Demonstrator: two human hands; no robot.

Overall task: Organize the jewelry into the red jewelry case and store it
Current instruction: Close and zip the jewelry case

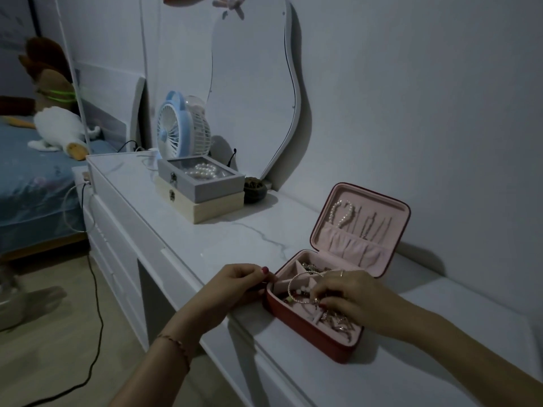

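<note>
On the white table (205, 230), near its front edge, stands the red jewelry case (311, 324) with its lid open against the wall. The left hand (235, 286) pinches the left corner of the case with curled fingers. The right hand (349, 301) is over the pink tray, its fingertips pinching a small piece among the jewelry there. A gold bangle (299, 286) lies in the tray between both hands, and a pearl strand (342, 214) hangs in the lid. Farther back, a grey box (202, 183) sits on a wooden box (211, 208), with a blue fan (179, 127) behind.
</note>
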